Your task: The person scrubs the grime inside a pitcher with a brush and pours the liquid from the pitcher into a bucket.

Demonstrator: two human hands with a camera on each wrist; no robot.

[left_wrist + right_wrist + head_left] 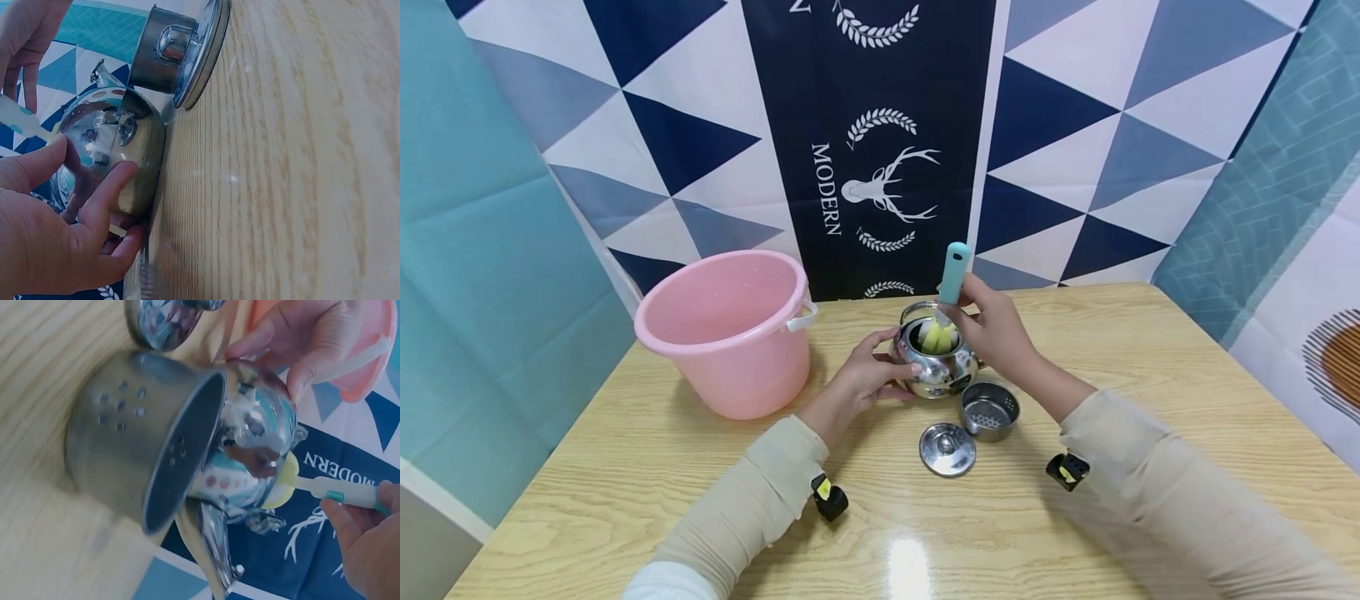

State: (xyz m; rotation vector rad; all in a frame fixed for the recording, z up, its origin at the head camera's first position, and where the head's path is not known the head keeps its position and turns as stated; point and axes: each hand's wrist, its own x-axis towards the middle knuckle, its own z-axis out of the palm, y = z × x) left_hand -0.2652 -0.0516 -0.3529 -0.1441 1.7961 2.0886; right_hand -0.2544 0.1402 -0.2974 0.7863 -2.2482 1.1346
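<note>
A shiny steel teapot [936,382] stands on the table with its top uncovered. My left hand [867,372] grips its left side, thumb and fingers curved around the body [140,169]. In my right hand [1002,332] is a cleaning brush [953,275] with a light-blue and white handle, held between thumb and fingers. Its yellow sponge head [937,339] sits in the pot's mouth; the lower part is hidden inside. Right in front of the pot are a perforated steel strainer cup [989,410] and a round knobbed lid [947,450]. The spout [215,544] shows in the right wrist view.
A large pink bucket [748,375] with a white handle stands left of the teapot. Behind the wooden table [850,533] hangs a patterned cloth [880,100]. Small black devices [830,498] are strapped at both wrists.
</note>
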